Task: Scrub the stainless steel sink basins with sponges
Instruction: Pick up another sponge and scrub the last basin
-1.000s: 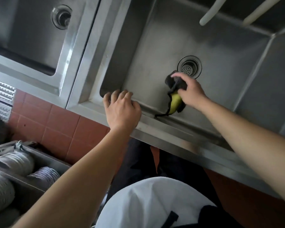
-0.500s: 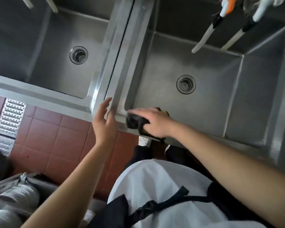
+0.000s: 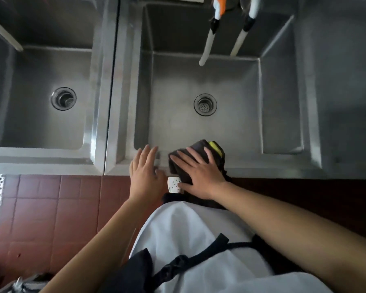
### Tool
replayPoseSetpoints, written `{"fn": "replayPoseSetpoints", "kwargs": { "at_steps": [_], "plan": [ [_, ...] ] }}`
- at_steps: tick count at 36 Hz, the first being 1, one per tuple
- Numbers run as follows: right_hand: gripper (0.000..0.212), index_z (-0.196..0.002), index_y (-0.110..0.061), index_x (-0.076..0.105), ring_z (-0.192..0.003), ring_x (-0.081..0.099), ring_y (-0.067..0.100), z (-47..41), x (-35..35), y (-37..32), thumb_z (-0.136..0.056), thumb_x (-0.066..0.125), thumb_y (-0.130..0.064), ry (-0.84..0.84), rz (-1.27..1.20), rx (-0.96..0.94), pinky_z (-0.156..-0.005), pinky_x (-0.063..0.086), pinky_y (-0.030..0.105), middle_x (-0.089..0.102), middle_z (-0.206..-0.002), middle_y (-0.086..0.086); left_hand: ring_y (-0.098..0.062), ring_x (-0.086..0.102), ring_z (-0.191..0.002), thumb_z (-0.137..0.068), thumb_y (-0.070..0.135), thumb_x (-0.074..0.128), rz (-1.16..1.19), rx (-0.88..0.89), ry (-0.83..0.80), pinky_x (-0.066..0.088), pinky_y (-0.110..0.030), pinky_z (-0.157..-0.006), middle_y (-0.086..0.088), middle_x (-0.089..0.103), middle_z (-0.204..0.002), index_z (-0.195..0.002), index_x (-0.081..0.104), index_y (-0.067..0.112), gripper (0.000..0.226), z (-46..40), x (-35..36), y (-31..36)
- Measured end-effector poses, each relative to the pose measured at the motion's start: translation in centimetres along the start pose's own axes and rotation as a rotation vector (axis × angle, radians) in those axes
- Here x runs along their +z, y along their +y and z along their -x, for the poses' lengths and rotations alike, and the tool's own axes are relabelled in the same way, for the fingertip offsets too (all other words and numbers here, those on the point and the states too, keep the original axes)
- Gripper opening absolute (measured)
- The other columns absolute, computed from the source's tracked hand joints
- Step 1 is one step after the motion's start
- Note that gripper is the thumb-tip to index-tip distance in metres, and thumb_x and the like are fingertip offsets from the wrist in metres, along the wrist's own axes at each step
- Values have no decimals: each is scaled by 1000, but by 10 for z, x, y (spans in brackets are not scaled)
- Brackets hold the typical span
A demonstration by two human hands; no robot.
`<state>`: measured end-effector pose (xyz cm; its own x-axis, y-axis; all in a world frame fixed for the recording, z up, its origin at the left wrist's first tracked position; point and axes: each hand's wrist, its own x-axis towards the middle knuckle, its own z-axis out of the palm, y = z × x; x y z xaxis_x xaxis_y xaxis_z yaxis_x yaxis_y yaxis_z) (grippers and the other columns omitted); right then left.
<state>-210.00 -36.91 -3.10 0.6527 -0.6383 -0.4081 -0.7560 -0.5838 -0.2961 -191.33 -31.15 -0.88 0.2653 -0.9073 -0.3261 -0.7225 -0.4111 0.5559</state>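
steel: two stainless basins side by side, the left basin (image 3: 40, 92) and the right basin (image 3: 209, 115), each with a round drain; the right drain (image 3: 205, 104) sits mid-floor.
sponge: a yellow sponge wrapped in dark cloth (image 3: 215, 150) lies on the right basin's front rim (image 3: 273, 163), at the basin's near edge.
right grip: my right hand (image 3: 199, 174) lies flat on the sponge, fingers straight and spread, pressing it to the rim rather than clutching it.
left grip: my left hand (image 3: 145, 172) is released, fingers straight, resting on the same rim just beside the sponge and holding nothing.
key relation: the sponge is under my right palm, so that hand is the nearer one; the unscrubbed basin floor lies straight ahead, past the fingertips, towards the drain. the bundle's long axis looks to run roughly front to back, though the hand hides much of it.
judgement: i read this as rim wiping, with the floor and walls next.
overhead: two white spouts (image 3: 207, 47) hang over the back wall.
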Motion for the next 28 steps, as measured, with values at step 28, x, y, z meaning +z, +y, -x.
{"fn": "replayPoseSetpoints", "kwargs": {
  "at_steps": [28],
  "plan": [
    [74,-150,-45,29,-150,14,12,235,-7,322,-83,57,-34,58,-38,172,-116,7,56,31,-157,-18,-28,-7,-154,-88,30,58,-364,87,-273,1,-46,-123,-1,-4,-168,-157,8,40,87,28,174,206]
  ]
}}
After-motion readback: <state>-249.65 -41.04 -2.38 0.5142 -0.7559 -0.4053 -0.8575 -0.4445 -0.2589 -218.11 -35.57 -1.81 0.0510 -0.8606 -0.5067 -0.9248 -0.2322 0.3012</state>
